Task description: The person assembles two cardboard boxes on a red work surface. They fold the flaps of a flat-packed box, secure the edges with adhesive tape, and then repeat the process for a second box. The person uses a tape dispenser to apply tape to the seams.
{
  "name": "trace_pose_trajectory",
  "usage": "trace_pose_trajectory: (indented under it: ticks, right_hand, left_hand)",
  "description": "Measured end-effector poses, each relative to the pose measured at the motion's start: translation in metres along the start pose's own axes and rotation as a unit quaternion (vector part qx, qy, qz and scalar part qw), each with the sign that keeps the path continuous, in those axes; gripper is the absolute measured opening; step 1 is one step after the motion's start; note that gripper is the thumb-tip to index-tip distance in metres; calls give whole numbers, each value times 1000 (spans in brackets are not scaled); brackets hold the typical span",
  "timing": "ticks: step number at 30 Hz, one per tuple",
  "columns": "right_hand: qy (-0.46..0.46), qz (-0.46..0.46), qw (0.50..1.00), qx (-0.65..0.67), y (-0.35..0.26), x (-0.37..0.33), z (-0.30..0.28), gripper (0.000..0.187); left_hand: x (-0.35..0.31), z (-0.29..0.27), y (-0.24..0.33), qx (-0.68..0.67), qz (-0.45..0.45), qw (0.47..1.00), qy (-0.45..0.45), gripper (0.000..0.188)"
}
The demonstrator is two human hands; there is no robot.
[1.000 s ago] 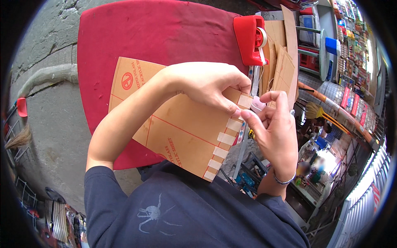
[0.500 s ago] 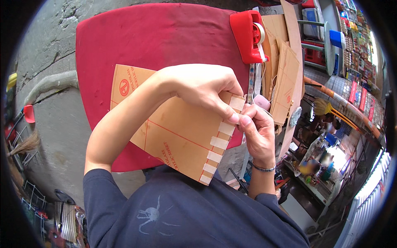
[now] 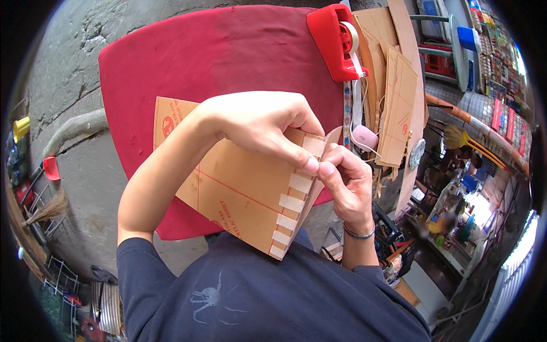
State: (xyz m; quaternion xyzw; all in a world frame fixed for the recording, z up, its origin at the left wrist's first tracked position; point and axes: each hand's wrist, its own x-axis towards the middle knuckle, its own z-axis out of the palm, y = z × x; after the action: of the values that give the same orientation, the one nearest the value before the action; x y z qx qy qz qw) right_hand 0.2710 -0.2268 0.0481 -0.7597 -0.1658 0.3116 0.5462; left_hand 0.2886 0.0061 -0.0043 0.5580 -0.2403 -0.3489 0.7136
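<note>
A brown paper-covered acrylic sheet with red lines slants across my lap and the red tabletop's front. Short pale tape strips run along its right edge. A second brown panel meets that edge at an angle, seen nearly edge-on. Reaching over from the left, my left hand is closed on the sheet's taped edge, thumb on top. Opposite it, my right hand pinches at the same edge, its thumb tip against the left thumb. What lies between the right fingertips is hidden.
A red tape dispenser with a pale roll stands at the far right of the red-covered table. Beyond it are stacked brown sheets and a small pink device with a cord. A straw broom is at the left.
The sheet and both hands have shifted slightly left and turned, so more of the second panel shows beside the taped edge. Both hands keep their pinch at that edge.
</note>
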Motion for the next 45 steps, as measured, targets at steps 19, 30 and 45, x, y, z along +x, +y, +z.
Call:
trace_pose_trajectory:
  ticks: [19,30,45]
  right_hand:
    - [-5,9,1000,25,5,2,2,19]
    - [0,10,1000,23,4,0,4,19]
    - [29,117,992,38,8,-5,-1,21]
  left_hand:
    - [2,-3,-7,-20,4,1000,-3,33]
    - [2,0,-8,-48,21,999,5,33]
    - [0,-1,-5,-27,-9,1000,3,33]
